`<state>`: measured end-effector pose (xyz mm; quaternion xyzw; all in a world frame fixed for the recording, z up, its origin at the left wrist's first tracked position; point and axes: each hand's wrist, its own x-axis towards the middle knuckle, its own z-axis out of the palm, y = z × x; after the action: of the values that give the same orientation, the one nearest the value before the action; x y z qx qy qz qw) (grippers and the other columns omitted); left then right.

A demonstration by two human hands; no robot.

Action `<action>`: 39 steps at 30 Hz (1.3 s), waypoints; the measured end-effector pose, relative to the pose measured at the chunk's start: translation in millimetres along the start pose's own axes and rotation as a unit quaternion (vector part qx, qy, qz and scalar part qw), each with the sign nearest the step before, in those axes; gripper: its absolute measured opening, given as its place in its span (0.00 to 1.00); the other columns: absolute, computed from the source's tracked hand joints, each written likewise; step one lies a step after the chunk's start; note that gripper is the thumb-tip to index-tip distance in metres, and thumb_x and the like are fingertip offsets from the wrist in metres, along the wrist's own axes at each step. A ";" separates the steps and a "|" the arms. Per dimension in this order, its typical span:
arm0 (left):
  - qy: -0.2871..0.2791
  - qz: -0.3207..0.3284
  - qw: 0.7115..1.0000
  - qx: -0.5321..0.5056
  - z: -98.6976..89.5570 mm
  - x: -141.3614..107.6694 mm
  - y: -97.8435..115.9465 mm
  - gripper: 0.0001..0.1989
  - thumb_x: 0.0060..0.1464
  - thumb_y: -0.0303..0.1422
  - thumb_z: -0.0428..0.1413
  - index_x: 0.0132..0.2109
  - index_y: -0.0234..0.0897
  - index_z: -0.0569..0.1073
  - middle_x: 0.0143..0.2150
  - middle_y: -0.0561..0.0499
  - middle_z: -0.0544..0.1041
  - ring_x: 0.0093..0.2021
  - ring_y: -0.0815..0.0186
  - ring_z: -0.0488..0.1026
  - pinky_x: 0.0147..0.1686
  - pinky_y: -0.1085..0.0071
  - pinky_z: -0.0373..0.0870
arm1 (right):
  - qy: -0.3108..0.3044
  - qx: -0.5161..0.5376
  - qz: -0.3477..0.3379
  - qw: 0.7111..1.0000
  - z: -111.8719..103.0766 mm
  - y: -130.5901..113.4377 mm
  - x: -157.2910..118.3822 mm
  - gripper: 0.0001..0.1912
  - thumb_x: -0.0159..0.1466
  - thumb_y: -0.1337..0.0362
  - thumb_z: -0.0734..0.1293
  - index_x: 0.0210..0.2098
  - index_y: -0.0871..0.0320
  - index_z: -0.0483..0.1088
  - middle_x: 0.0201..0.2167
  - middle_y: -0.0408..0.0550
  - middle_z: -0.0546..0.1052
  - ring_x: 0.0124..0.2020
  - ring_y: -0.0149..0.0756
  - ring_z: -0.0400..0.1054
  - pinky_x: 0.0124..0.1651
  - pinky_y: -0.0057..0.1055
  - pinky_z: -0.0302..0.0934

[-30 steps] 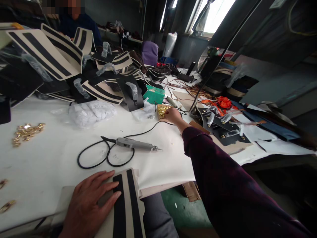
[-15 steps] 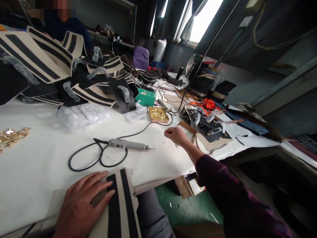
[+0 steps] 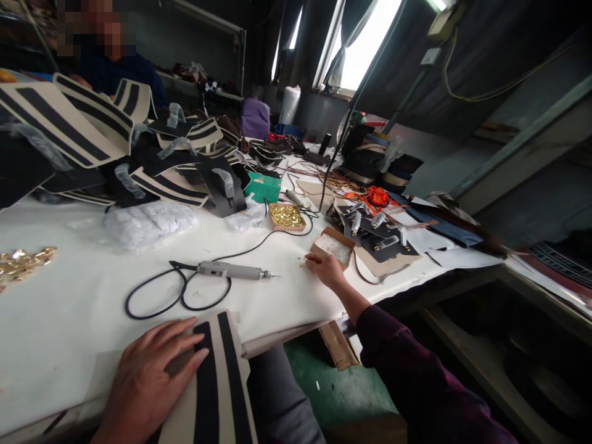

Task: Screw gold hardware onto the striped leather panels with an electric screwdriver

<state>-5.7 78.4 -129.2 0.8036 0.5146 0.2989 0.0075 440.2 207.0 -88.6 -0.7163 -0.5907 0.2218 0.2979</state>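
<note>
My left hand [image 3: 155, 370] lies flat, fingers stretched out, on a beige panel [image 3: 213, 357] with black stripes at the table's near edge. Farther right, my right hand [image 3: 325, 269] has its fingertips pinched together low over the white table [image 3: 263, 314]. A few tiny gold bits [image 3: 300, 262] lie by those fingertips; whatever is between them is too small to make out. Just behind that hand is an open cardboard box [image 3: 333, 244] of clear plastic pieces. A grey electric screwdriver [image 3: 231, 271] with a looped black cord rests between my hands.
Another small box [image 3: 287, 217] holds gold hardware, and a gold heap [image 3: 25, 265] lies far left. Striped panels [image 3: 87, 123] are piled at the back left, with a person [image 3: 124, 74] behind them. A plastic-wrapped bundle [image 3: 150, 223] and black pieces with wrapped handles [image 3: 382, 234] also occupy the table.
My right hand has come down towards the table beside the plastic-filled box, and the gold bits near its fingertips now show. My left hand stays on the panel. The view has shifted slightly.
</note>
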 end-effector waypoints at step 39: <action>0.014 0.015 1.000 -0.014 4.2 3.2 -4.9 0.11 0.61 0.47 0.62 0.47 0.51 0.83 0.56 0.52 0.83 0.56 0.52 0.78 0.56 0.51 0.74 | 0.105 -0.050 -0.205 0.972 20.6 25.0 -49.0 0.16 0.69 0.65 0.64 0.52 0.55 0.80 0.43 0.52 0.84 0.43 0.41 0.79 0.49 0.35 0.73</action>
<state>-6.7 84.6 -132.7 0.8065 0.4986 0.3176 0.0069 434.3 159.3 -122.4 -0.6129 -0.7009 0.0499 0.3614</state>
